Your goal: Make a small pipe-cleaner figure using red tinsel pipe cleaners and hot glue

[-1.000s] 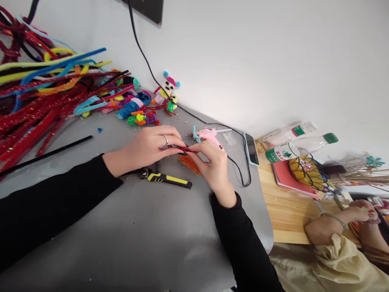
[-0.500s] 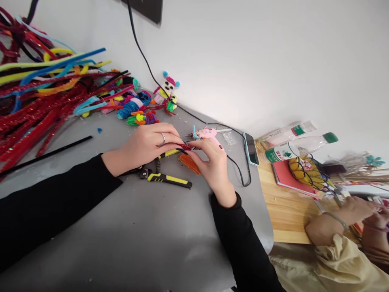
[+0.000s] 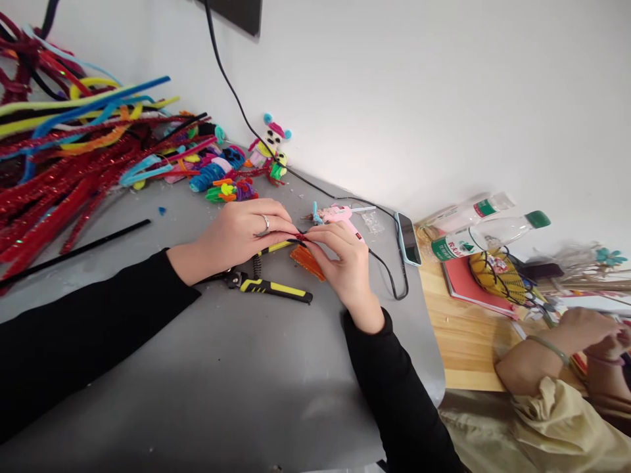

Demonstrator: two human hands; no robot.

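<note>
Between the fingertips of both my hands is a small piece of glittery red pipe cleaner (image 3: 300, 237), mostly covered by the fingers. My left hand (image 3: 246, 230), with a ring on one finger, pinches it from the left. From the right, my right hand (image 3: 342, 259) pinches it with thumb and fingers. Below the hands lie yellow-and-black pliers (image 3: 276, 290), handles apart, partly hidden by my left hand. An orange fuzzy piece (image 3: 308, 262) rests by my right thumb. Just behind my right hand is a pink glue gun (image 3: 338, 214).
Many pipe cleaners (image 3: 83, 177) heap at the left, with small fuzzy figures (image 3: 231, 190) beside them. A black cord (image 3: 236, 98) crosses to a phone (image 3: 409, 240). Bottles (image 3: 458, 244) and a yellow basket (image 3: 495, 276) stand right, near another person's hands (image 3: 586, 332).
My fingertips have drawn closer together around the red pipe cleaner, so less of it shows. The other person's hands at the right have shifted slightly.
</note>
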